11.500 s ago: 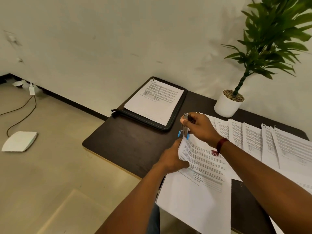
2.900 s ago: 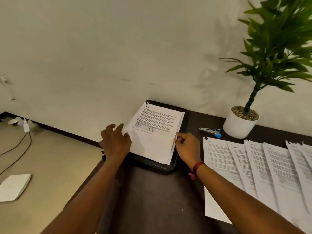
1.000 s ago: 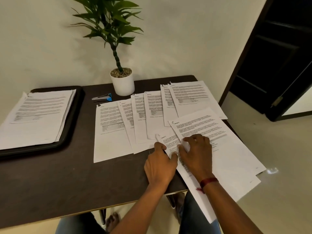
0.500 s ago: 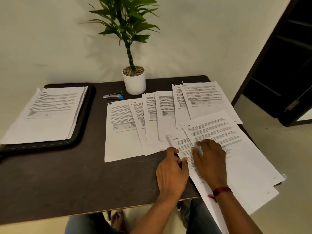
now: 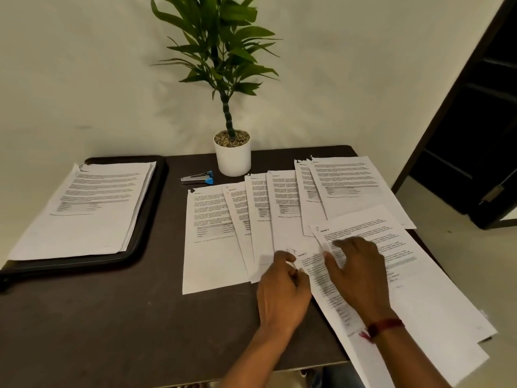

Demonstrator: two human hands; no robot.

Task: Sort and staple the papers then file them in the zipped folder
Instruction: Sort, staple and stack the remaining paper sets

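Note:
On the dark table (image 5: 117,326), several printed paper sets (image 5: 212,242) lie fanned in a row. Two more sets overlap at the front right: a lower set (image 5: 330,301) and an upper set (image 5: 425,278), both hanging past the table edge. My left hand (image 5: 282,289) pinches the lower set's top left edge, fingers curled. With fingers spread, my right hand (image 5: 356,273) presses flat on both sets. The black zipped folder (image 5: 145,219) lies open at the left with a paper stack (image 5: 86,208) on it. A blue and silver stapler (image 5: 198,178) rests behind the row.
A white pot (image 5: 232,158) with a green plant stands at the table's back by the wall. A dark doorway (image 5: 481,130) opens at the right. My legs show below the front edge of the table.
My left fingers have curled onto the lower set's edge. My right hand has slid slightly up the sheets. The view has shifted a little closer.

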